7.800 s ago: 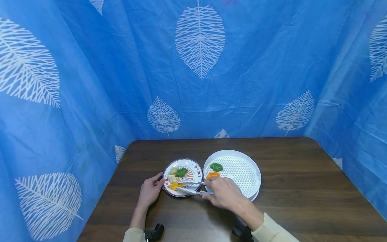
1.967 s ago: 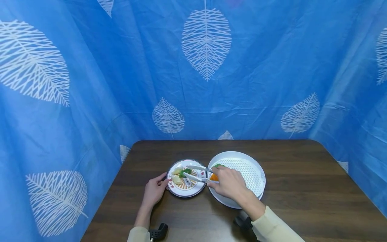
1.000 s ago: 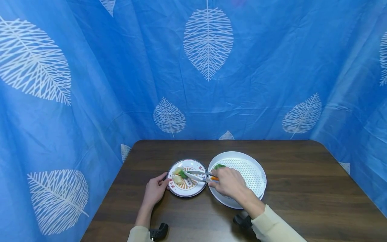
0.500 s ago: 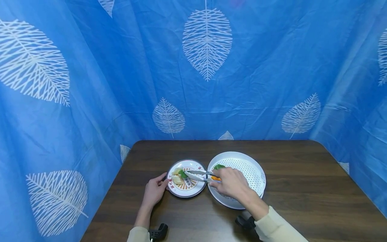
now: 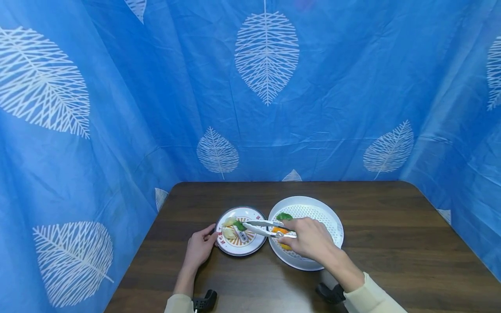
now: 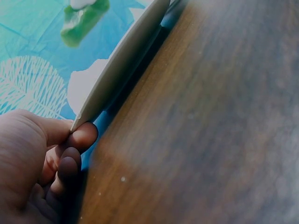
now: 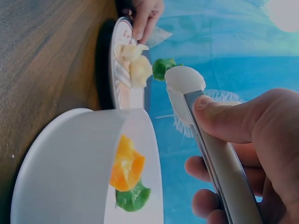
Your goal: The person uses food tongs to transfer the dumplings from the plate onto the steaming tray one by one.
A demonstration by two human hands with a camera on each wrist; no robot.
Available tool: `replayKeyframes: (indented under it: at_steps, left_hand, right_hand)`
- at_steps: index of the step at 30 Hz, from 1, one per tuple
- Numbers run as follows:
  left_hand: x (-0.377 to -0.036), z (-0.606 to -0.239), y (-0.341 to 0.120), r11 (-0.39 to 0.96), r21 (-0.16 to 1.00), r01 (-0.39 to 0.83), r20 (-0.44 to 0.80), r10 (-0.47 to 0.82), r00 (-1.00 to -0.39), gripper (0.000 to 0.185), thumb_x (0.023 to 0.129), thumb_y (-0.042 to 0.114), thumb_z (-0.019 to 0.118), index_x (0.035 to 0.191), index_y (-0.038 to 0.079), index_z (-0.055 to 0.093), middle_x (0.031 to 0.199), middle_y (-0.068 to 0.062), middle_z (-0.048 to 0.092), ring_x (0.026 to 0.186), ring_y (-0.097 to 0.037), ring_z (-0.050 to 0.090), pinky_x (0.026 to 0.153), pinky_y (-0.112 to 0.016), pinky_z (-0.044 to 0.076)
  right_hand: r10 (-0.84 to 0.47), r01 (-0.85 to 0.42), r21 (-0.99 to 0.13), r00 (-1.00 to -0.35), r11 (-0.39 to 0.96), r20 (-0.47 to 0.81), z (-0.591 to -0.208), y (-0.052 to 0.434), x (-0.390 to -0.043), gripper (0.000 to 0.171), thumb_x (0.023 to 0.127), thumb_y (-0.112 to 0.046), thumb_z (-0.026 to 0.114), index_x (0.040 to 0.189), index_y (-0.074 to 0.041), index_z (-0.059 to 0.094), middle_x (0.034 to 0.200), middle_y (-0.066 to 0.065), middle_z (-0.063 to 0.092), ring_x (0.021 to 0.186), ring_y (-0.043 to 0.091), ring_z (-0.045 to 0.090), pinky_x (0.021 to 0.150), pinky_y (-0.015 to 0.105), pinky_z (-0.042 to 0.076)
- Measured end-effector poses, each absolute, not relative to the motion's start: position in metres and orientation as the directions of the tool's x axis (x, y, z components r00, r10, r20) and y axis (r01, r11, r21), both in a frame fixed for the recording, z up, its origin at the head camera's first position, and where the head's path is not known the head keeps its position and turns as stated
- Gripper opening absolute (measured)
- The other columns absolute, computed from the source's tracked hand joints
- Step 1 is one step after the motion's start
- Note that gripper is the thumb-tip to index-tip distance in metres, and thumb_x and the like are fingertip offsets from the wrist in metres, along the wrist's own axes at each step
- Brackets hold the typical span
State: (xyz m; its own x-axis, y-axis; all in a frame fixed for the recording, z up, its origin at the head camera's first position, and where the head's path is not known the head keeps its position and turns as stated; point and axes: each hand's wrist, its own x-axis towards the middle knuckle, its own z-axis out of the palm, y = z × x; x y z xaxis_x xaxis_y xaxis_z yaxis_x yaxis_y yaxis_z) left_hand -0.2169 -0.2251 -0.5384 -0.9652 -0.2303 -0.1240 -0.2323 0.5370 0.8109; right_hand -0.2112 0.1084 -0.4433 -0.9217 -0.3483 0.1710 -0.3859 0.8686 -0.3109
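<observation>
My right hand (image 5: 309,239) grips white-tipped metal tongs (image 5: 266,228). Their tips close on a green vegetable piece (image 5: 239,226) just above the small patterned plate (image 5: 250,248). In the right wrist view the green piece (image 7: 162,67) sits at the tong tip (image 7: 184,81), with pale pieces (image 7: 135,65) still on the plate. My left hand (image 5: 200,247) holds that plate's near-left rim (image 6: 121,60), fingers (image 6: 70,144) curled under it. The white perforated tray (image 5: 321,217) to the right holds a green piece (image 5: 283,216), an orange piece (image 5: 278,230) and a yellow piece (image 5: 285,246).
Both dishes stand side by side on a dark wooden table (image 5: 391,243). Blue leaf-print curtains (image 5: 266,87) enclose the table on the left, back and right. Black wrist-camera mounts (image 5: 203,300) show at the near edge.
A yellow-orange piece went from the plate to the tray. In the last second my right hand drew back to the right, the tongs closing on the green piece. The left hand stayed put.
</observation>
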Motion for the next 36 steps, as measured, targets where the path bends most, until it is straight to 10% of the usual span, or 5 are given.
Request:
replayKeyframes:
  at_steps: [15,25,36]
  left_hand:
    - [-0.215,-0.541,-0.227,0.539,0.819,-0.195,-0.093,-0.211,-0.973,0.048,0.103,0.028,0.064,0.147,0.011,0.058,0.063,0.000,0.057,0.056,-0.016,0.049,0.059,-0.030,0.039]
    - [-0.214,-0.538,-0.227,0.527,0.823,-0.210,-0.108,-0.217,-0.970,0.049,0.103,0.029,0.063,0.147,0.011,0.057,0.066,-0.001,0.057,0.058,-0.017,0.050,0.059,-0.030,0.039]
    - [-0.215,-0.538,-0.224,0.527,0.824,-0.208,-0.109,-0.212,-0.971,0.048,0.103,0.028,0.064,0.147,0.012,0.057,0.063,0.001,0.052,0.058,-0.017,0.049,0.059,-0.030,0.039]
  right_hand:
    - [-0.316,-0.367,-0.314,-0.927,0.876,0.200,-0.441,0.153,-0.199,0.047,0.080,-0.046,0.085,0.120,-0.022,0.079,0.115,0.001,0.078,0.099,0.024,0.074,0.072,0.043,0.055]
    - [-0.259,-0.287,-0.356,-0.958,0.889,0.126,-0.439,0.179,-0.194,0.050,0.081,-0.043,0.085,0.124,-0.020,0.077,0.119,0.006,0.077,0.070,0.013,0.056,0.055,0.031,0.039]
    - [-0.223,-0.243,-0.348,-0.970,0.906,0.096,-0.445,0.205,-0.186,0.054,0.081,-0.049,0.083,0.124,-0.018,0.077,0.118,0.010,0.077,0.076,0.015,0.061,0.056,0.033,0.039]
